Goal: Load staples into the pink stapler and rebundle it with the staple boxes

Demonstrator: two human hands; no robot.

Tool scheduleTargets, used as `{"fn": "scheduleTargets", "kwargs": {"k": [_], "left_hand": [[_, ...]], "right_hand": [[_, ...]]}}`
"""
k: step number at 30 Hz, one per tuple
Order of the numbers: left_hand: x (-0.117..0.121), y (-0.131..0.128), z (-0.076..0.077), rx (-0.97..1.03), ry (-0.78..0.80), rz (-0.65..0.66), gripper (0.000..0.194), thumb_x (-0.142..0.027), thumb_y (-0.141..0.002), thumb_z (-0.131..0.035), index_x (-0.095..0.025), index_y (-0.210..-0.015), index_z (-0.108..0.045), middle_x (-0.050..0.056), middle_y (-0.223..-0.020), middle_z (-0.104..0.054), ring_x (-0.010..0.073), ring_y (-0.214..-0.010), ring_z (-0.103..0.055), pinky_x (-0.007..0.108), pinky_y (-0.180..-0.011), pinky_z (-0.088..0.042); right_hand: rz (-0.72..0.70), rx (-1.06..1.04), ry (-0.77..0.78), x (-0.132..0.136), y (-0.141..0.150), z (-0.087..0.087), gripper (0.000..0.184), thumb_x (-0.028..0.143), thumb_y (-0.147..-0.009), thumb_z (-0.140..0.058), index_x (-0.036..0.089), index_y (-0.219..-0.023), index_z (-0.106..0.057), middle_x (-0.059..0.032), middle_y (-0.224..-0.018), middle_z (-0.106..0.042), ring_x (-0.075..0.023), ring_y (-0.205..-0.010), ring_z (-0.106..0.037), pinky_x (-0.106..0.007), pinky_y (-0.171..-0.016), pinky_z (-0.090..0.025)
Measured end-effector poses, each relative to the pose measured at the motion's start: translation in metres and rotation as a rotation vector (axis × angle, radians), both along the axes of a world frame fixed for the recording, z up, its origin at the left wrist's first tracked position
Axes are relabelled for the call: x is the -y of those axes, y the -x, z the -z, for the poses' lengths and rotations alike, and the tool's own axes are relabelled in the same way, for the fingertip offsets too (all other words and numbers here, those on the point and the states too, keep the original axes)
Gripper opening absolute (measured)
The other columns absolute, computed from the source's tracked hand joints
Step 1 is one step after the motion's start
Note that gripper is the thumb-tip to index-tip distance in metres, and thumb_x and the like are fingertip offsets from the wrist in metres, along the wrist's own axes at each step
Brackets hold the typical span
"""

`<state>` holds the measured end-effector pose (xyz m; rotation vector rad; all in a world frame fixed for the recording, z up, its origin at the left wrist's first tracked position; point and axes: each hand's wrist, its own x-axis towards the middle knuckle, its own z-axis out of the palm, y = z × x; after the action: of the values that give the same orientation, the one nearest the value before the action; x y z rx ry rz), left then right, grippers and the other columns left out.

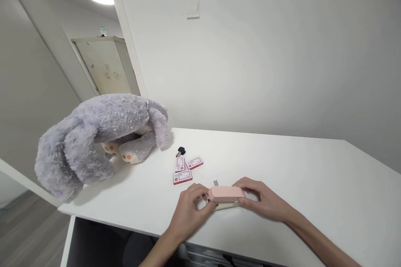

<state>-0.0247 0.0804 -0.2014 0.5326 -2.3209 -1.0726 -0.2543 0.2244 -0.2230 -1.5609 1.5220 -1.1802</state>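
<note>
A pink stapler (227, 194) with a cream base lies sideways near the front of the white table. My left hand (193, 206) grips its left end, thumb in front and fingers behind. Around the right end, my right hand (265, 198) is closed with its thumb at the lower edge and fingers at the top. Just behind the stapler lies a small grey strip of staples (215, 182). The stapler's inside is hidden from this angle.
Several small red-and-white boxes (182, 177) lie beyond my left hand, with a small black object (181, 150) behind them. A large lavender plush toy (115, 117) fills the left side of the white table (297, 167). A wall (266, 58) rises behind.
</note>
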Motion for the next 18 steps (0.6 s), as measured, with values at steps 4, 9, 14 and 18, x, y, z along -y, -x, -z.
{"fn": "scheduleTargets", "kwargs": {"k": [4, 9, 14, 18], "left_hand": [[-0.001, -0.001, -0.001, 0.027, 0.022, 0.001, 0.012, -0.029, -0.090, -0.067, -0.020, -0.090, -0.074, 0.003, -0.083, -0.072, 0.0176, -0.077, -0.063, 0.027, -0.070, -0.045], [-0.003, -0.001, 0.000, 0.052, 0.036, 0.016, 0.011, -0.028, -0.090, -0.066, -0.020, -0.090, -0.073, 0.003, -0.082, -0.070, 0.0162, -0.074, -0.060, 0.025, -0.066, -0.042], [-0.004, -0.002, 0.000, 0.073, 0.033, 0.021, 0.009, -0.025, -0.089, -0.067, -0.020, -0.088, -0.073, 0.001, -0.079, -0.069, 0.0143, -0.070, -0.057, 0.024, -0.064, -0.040], [-0.004, -0.003, 0.001, 0.096, 0.010, 0.012, 0.009, -0.027, -0.089, -0.069, -0.020, -0.088, -0.074, 0.000, -0.077, -0.067, 0.0129, -0.066, -0.053, 0.023, -0.061, -0.038]], "right_hand": [[0.010, -0.005, 0.004, 0.001, -0.001, 0.001, 0.033, 0.050, -0.093, -0.069, 0.024, -0.113, -0.075, -0.0090, -0.115, -0.073, -0.0272, -0.108, -0.065, -0.039, -0.094, -0.051], [0.025, -0.023, -0.016, 0.003, 0.000, 0.003, 0.032, 0.048, -0.091, -0.071, 0.023, -0.111, -0.074, -0.0098, -0.115, -0.072, -0.0284, -0.107, -0.065, -0.041, -0.095, -0.051], [0.039, -0.056, -0.002, 0.010, -0.008, 0.005, 0.026, 0.039, -0.088, -0.073, 0.024, -0.108, -0.073, -0.0074, -0.109, -0.071, -0.0262, -0.101, -0.065, -0.038, -0.089, -0.051], [0.036, -0.044, 0.004, 0.019, -0.021, 0.005, 0.028, 0.039, -0.084, -0.079, 0.023, -0.106, -0.072, -0.0053, -0.104, -0.070, -0.0239, -0.094, -0.064, -0.033, -0.081, -0.048]]}}
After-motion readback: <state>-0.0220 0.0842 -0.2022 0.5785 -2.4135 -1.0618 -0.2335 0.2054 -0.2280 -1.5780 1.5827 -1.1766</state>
